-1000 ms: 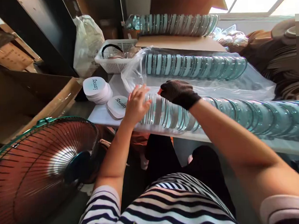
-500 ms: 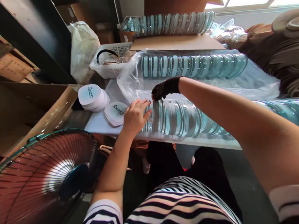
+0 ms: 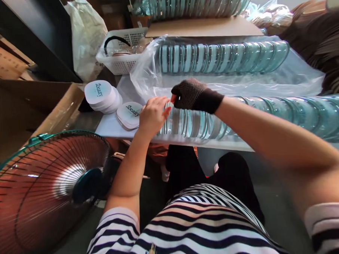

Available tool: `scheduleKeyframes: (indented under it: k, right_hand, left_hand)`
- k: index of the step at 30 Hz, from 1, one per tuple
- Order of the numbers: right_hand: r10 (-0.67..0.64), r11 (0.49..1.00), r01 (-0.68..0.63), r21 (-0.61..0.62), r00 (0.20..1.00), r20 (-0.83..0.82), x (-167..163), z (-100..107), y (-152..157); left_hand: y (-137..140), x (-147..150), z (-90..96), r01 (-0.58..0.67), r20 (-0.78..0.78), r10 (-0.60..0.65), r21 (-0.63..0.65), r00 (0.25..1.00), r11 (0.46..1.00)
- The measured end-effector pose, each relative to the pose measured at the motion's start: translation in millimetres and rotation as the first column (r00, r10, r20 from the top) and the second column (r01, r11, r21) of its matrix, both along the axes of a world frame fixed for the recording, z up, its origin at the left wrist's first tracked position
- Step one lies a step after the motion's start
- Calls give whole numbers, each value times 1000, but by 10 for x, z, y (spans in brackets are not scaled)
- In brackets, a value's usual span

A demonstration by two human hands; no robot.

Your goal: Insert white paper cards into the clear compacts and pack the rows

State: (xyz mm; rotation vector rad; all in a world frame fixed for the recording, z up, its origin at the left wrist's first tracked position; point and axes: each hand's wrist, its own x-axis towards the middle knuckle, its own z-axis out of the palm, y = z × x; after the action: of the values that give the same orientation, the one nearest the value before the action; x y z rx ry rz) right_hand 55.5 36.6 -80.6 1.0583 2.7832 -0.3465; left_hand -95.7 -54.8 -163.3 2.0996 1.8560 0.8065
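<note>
Round, rimmed clear glass pieces, like pot lids, stand on edge in a row (image 3: 196, 124) along the table's front edge. My bare left hand (image 3: 154, 114) rests at the row's left end, fingers stretched out over the rims and thumb apart. Close to those fingertips, my right hand (image 3: 189, 94), in a dark fingerless glove, is closed above the row with thumb and fingers pinched together. Whatever the pinch holds is too small to make out. Left of my left hand lies a stack of white rounded cards (image 3: 129, 115) printed "beauty".
A taller card stack (image 3: 102, 96) stands further left. Behind, another glass row (image 3: 222, 57) lies on plastic film, with more glass (image 3: 200, 4) beyond on cardboard. A white basket (image 3: 120, 65) sits back left. A fan (image 3: 54, 192) and an open carton (image 3: 56, 105) flank the left side.
My right hand has turned and lifted off the row's top, its fingers now pinched by my left fingertips. My left hand stays at the row's end. The view has tilted down.
</note>
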Motion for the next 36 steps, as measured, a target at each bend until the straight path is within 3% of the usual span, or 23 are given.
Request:
scheduleKeyframes:
  k: [4,8,10,13,16,17,21,24,27,30,33,36]
  right_hand:
    - [-39,995,34,93,998,53,217,-268,-733]
    - [-3,1000,0,30,995,96,339,-728,-1322]
    - [21,1000,-21,2,998,60,416,-817,-1417]
    - [-21,999,22,28,1000,-9,599,-628,-1185]
    - [-263,941,276,197,961,-89,738,-256,-550]
    - [-300,930,307,202,952,-65,742,-159,-300]
    - [-173,977,193,-90,966,194,528,-78,506]
    - [-17,978,62,-200,976,218,307,-171,740]
    - [47,985,-12,-175,979,199,246,-158,721]
    - [-13,993,22,-114,997,75,400,-43,490]
    - [-81,996,79,-33,993,-84,654,-22,14]
    - [-170,983,177,48,977,-124,857,-274,-599]
  left_hand:
    - [17,0,-14,18,12,-18,-1,1000,1000]
    - [34,-39,-37,18,66,-18,10,998,1000]
    - [22,-48,-17,28,71,-28,7,997,1000]
    - [-18,34,68,0,25,0,29,1000,1000]
    - [-51,251,156,53,-42,-50,62,998,997]
    - [-54,335,170,101,-64,-98,54,993,993]
    - [-27,559,143,207,-143,-208,-22,968,978]
    - [-13,571,93,196,-159,-198,-29,967,980]
    - [-15,546,69,178,-149,-179,-23,972,984]
    - [-14,545,66,160,-134,-163,-33,977,987]
    - [-9,553,74,163,-116,-167,-44,979,986]
    - [0,549,82,182,-96,-186,-55,978,982]
